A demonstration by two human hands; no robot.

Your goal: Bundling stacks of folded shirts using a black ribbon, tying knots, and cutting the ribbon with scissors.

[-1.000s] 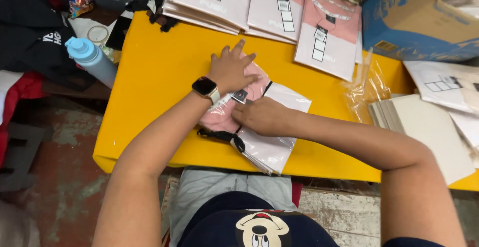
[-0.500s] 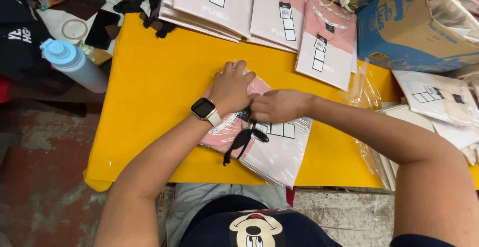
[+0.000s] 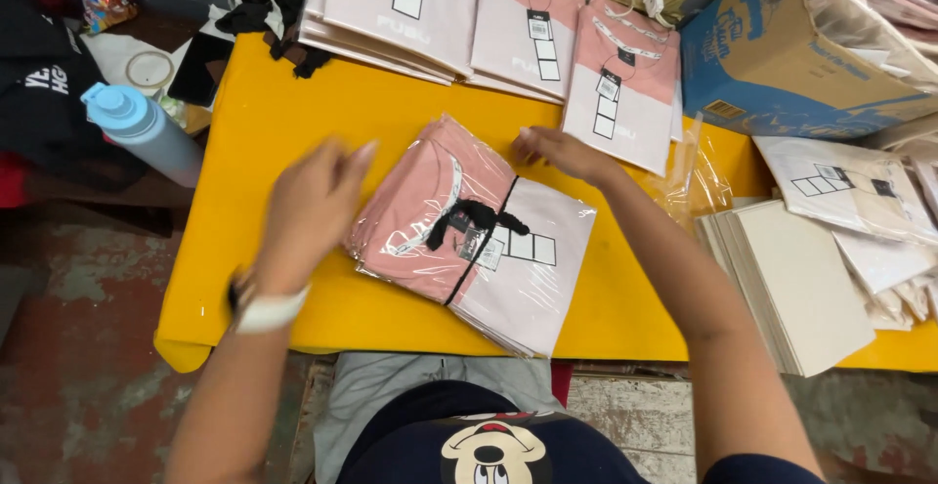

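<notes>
A folded pink and white shirt in a clear plastic bag (image 3: 469, 225) lies at an angle on the yellow table (image 3: 293, 123), with a black hang tag string across its middle. My left hand (image 3: 313, 206) hovers blurred just left of the bag, fingers apart, holding nothing; a white-strapped watch is on that wrist. My right hand (image 3: 557, 152) rests at the bag's far right corner, fingertips touching the plastic edge.
Stacks of folded pink and white shirts (image 3: 508, 15) line the far edge. A pile of white cardboard sheets (image 3: 796, 284) and loose plastic bags (image 3: 699, 167) sit to the right, under a blue cardboard box (image 3: 782, 54). A blue water bottle (image 3: 142, 132) stands left of the table.
Both hands have lifted off the bagged shirt: the left drew back to the left, the right went to the far corner. The shirt now lies flat, fully inside its bag.
</notes>
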